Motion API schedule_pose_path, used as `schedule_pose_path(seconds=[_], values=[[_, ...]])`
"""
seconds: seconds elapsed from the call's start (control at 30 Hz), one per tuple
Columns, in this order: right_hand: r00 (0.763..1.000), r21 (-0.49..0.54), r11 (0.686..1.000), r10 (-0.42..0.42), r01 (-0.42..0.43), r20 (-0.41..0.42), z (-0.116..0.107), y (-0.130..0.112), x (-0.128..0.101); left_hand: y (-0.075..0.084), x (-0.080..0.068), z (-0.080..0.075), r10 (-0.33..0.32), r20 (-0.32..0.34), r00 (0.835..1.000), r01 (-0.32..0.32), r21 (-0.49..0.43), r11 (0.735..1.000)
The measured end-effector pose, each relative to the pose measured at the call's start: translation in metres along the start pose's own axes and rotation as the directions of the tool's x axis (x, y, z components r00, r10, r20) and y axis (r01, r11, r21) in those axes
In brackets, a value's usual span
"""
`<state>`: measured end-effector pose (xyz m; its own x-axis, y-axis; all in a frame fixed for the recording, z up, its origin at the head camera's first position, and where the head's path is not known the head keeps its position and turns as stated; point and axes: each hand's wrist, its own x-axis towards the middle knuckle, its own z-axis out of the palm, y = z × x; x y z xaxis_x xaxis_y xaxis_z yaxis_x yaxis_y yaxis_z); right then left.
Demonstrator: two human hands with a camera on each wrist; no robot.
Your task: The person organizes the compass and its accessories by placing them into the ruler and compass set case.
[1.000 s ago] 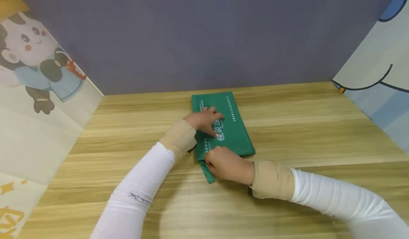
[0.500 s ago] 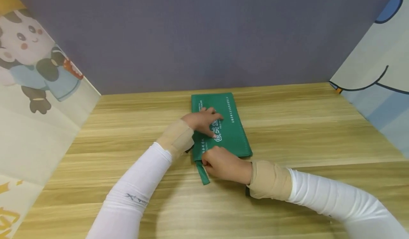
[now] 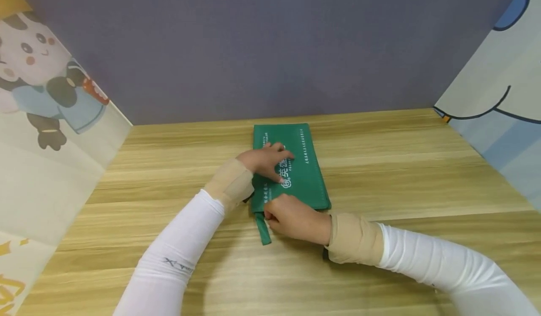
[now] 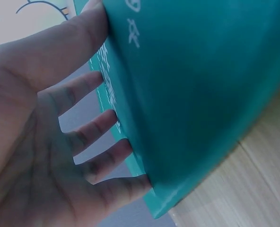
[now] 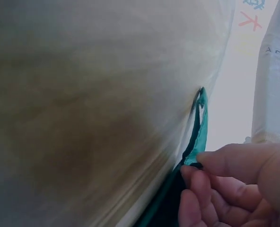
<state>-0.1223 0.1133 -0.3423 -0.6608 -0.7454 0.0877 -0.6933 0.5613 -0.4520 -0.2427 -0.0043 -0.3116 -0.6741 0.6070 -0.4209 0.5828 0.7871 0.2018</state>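
A flat green zip pouch (image 3: 310, 184) with white printed writing lies on the wooden table, its long side running away from me. My left hand (image 3: 266, 162) rests over its left half. In the left wrist view the spread fingers (image 4: 116, 153) and thumb touch the printed face. At the near left corner, my right hand (image 3: 296, 218) pinches a small dark piece, which looks like the zip pull (image 5: 196, 165), between thumb and forefinger. Beside that pinch, a green strap loop (image 3: 263, 229) sticks out toward me. The other right fingers are curled in.
The wood-grain table (image 3: 380, 175) reaches back to a grey-purple panel (image 3: 279, 48). Light side walls with cartoon pictures stand at left (image 3: 80, 133) and right (image 3: 507, 133). Both forearms wear white sleeves and tan wrist wraps.
The pouch has turned slightly, its near end shifting left, and the strap loop has swung to point more straight toward me. Both hands keep their places on it. The whole view shifts a little.
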Motion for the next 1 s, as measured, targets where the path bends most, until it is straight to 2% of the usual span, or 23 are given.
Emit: schedule_pose_path(seconds=[0.2,0.33,0.43,0.57,0.7,0.8,0.87,0.93,1.0], values=[[1.0,0.002,1.0,0.0,0.0,0.009,-0.001,0.003,0.0,-0.002,0.0,-0.001,0.012,-0.014,1.0,-0.012,-0.019,1.0],[0.998,0.087,0.996,-0.027,0.022,0.065,-0.008,0.01,-0.006,-0.004,0.001,0.001,0.046,-0.042,0.998,-0.047,-0.027,0.999],[0.997,0.138,0.99,-0.039,0.03,0.064,-0.019,0.019,-0.016,-0.008,0.003,0.005,0.089,-0.074,0.993,-0.093,-0.05,0.994],[1.0,0.145,0.989,-0.001,0.0,0.008,-0.039,0.035,-0.033,-0.021,0.001,0.014,0.132,-0.147,0.98,-0.149,-0.112,0.982],[0.998,0.191,0.98,0.065,-0.059,-0.022,-0.057,0.057,-0.056,-0.037,-0.014,0.029,0.127,-0.276,0.953,-0.165,-0.12,0.979],[0.996,0.175,0.982,0.078,-0.069,-0.046,-0.065,0.075,-0.077,-0.046,-0.033,0.043,0.077,-0.379,0.922,-0.103,-0.047,0.994],[0.994,0.146,0.986,0.094,-0.085,-0.051,-0.069,0.084,-0.09,-0.052,-0.045,0.051,0.014,-0.426,0.905,-0.022,-0.014,1.0],[0.992,0.09,0.991,0.102,-0.096,-0.07,-0.073,0.093,-0.102,-0.057,-0.056,0.058,-0.064,-0.454,0.889,0.071,-0.001,0.997],[0.989,0.027,0.993,0.119,-0.117,-0.087,-0.076,0.1,-0.11,-0.063,-0.067,0.064,-0.14,-0.456,0.879,0.144,-0.025,0.989]])
